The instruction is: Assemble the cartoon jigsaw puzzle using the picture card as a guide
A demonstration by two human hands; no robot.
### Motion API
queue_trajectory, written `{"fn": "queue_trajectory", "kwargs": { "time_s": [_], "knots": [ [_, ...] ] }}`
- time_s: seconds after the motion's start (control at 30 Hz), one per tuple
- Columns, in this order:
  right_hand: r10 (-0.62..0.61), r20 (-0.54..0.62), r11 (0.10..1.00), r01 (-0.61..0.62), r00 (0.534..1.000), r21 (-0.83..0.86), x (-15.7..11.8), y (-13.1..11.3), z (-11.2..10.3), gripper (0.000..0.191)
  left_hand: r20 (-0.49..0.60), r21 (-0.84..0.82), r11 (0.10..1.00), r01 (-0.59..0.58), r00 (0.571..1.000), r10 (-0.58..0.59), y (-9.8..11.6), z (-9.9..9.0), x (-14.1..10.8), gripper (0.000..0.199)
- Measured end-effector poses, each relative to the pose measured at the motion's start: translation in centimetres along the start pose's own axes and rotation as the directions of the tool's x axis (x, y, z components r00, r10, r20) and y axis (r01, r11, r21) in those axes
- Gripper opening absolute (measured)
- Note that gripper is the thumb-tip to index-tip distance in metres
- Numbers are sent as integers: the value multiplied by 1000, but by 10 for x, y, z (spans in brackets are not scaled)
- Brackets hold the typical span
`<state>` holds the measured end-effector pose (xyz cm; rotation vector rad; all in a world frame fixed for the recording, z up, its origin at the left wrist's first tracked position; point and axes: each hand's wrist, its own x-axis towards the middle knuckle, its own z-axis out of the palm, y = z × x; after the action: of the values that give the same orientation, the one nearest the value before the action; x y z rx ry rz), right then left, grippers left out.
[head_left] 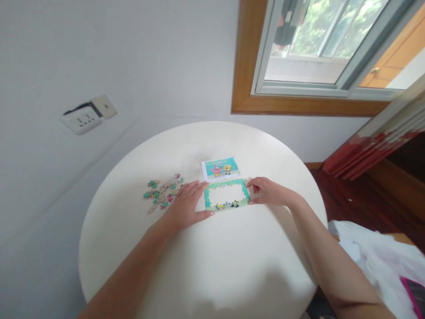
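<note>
A puzzle frame (226, 193) lies flat on the white round table, its teal and green border assembled around a white middle. My left hand (187, 206) rests with fingers spread at its left side, the thumb by the lower left corner. At the right edge, my right hand (265, 191) has thumb and curled fingers apart, touching the border. Just behind the frame lies a picture card (221, 168) with a pink and a yellow cartoon figure. Loose puzzle pieces (162, 194) are heaped left of my left hand, some partly hidden by it.
The round table (229, 261) stands against a white wall with a socket (83, 120). A wood-framed window is at the back right. White cloth or plastic (375, 261) lies at the lower right, beside the table.
</note>
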<state>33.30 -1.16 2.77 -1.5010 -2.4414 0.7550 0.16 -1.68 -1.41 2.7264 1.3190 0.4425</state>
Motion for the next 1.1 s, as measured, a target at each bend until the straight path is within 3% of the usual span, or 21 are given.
{"fn": "queue_trajectory", "kwargs": {
  "time_s": [0.23, 1.1],
  "knots": [
    [2, 14, 1000, -2, 1000, -6, 0, -2, -1, 50, 43, 22, 999, 41, 998, -42, 2, -1, 0, 84],
    [5, 10, 1000, -5, 1000, -7, 0, 3, 3, 56, 30, 6, 1000, 23, 999, -23, 1, -2, 0, 84]
  ]
}}
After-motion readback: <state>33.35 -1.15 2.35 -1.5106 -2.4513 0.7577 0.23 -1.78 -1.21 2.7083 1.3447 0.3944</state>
